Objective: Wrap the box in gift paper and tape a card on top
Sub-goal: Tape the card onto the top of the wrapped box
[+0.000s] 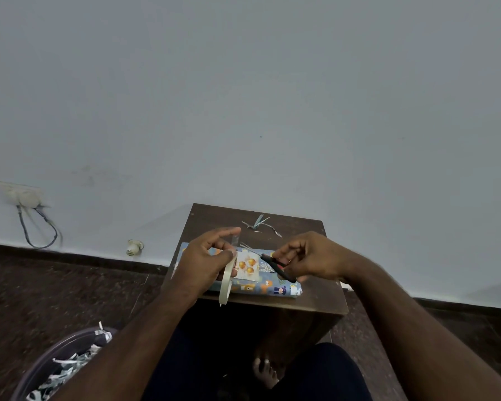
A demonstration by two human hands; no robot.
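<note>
The box (272, 286), wrapped in blue cartoon-print gift paper, lies flat on a small dark wooden table (315, 296). A white card (248, 266) with orange balloons rests on top of it. My left hand (206, 261) holds a roll of clear tape (225, 285) over the box's left end, and a short strip of tape (235, 240) stretches up to its forefinger. My right hand (310, 259) grips black scissors (278, 269) over the box's right half, blades pointing left toward the strip.
Thin scraps of gift paper (259, 222) lie at the table's back. A round bin (61, 363) with paper offcuts stands on the dark floor at lower left. A wall socket with cables (26, 198) is at left. My bare foot (265, 371) shows below the table.
</note>
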